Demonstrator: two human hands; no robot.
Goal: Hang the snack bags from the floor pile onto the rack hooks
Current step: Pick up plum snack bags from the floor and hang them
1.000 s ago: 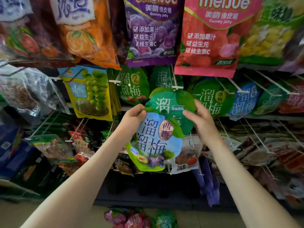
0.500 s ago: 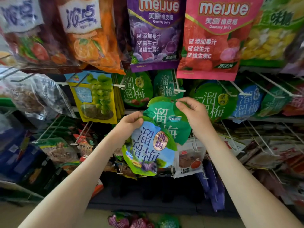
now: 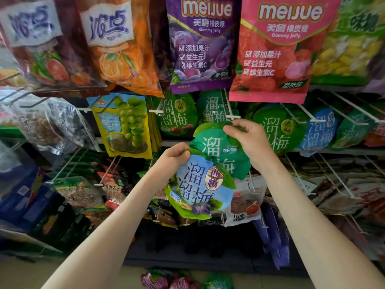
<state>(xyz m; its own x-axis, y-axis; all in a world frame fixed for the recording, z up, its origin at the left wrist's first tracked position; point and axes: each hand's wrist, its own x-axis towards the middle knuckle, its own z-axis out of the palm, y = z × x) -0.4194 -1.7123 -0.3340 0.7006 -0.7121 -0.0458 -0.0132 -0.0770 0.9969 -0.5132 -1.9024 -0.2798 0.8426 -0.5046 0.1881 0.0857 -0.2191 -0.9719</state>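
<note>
many snack bags (image 3: 201, 49) fill the rack (image 3: 343, 152) (few on the floor (image 3: 62, 274)).

Bright even light; glare on foil, edges warped, blurred.

floor (image 3: 25, 276): pale beige | shelf base (image 3: 187, 261): dark, low | light: soft, even

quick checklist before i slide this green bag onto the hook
1. green bag pinched at its top by right hand: ok
2. blue bag gripped by left hand, below the hook: ok
3. hook tip bare, just above the right hand: ok
4. hang hole lined up with the tip: cannot tell, the hand covers it
5. green bag on the hook: not ok, not yet threaded
</note>
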